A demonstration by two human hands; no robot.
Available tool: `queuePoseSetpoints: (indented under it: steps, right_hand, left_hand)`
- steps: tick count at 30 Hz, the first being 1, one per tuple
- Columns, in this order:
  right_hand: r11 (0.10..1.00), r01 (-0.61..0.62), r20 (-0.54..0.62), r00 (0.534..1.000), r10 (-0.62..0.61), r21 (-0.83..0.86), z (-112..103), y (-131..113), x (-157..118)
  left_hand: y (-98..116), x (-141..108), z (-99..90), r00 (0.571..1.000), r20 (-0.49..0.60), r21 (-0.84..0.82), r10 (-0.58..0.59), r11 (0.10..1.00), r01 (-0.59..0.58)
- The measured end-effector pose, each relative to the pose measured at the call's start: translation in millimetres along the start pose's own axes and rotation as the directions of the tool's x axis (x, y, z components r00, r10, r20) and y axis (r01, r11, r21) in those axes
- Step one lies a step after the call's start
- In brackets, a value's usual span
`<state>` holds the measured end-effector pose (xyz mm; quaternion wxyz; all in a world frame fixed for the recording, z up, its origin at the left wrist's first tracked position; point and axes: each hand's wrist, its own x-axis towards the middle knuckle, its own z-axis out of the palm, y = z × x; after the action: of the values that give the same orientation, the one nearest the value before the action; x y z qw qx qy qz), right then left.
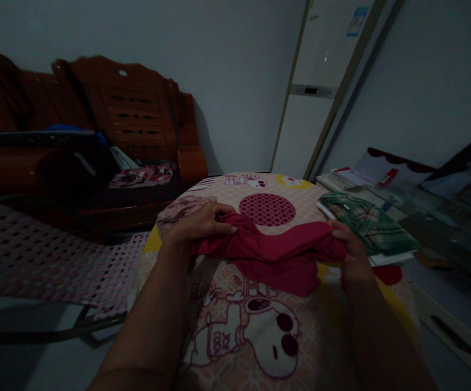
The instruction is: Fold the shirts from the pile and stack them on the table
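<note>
A crumpled dark pink garment stretches between my two hands, just over a table covered with a cartoon-print cloth. My left hand grips its left end, thumb on top and fingers curled around the fabric. At the other end, my right hand pinches the fabric between thumb and fingers. The lower part of the garment hangs down onto the cloth. Behind my left hand lies a bunched pale pink patterned cloth. The kind of garment cannot be made out.
Right of the table, a folded green plaid cloth lies beside stacked papers on a glass-topped surface. A woven chair stands at the left, with a wooden bench behind it. A tall white cabinet-like unit is against the wall.
</note>
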<state>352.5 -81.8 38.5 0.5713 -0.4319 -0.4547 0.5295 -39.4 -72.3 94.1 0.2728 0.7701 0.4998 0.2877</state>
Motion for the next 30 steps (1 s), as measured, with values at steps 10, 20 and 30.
queuePoseSetpoints:
  steps: [10, 20, 30]
  right_hand:
    - [0.979, -0.118, -0.048, 0.991, 0.127, 0.169, -11.3, 40.9, 15.0]
    - [0.98, -0.159, -0.028, 0.986, 0.164, 0.117, -22.8, 55.4, 22.2]
    - [0.984, -0.155, 0.022, 0.988, 0.154, 0.09, -24.1, 57.5, 23.1]
  left_hand:
    - [-36.5, 15.5, 21.5, 0.994, -0.1, -0.121, -0.045, 0.992, 0.033]
    - [-72.8, 15.8, 17.1, 0.958, 0.275, 0.186, -0.086, 0.982, 0.035]
    - [-75.8, 4.8, -7.9, 0.644, -0.682, 0.093, -0.346, 0.832, 0.546]
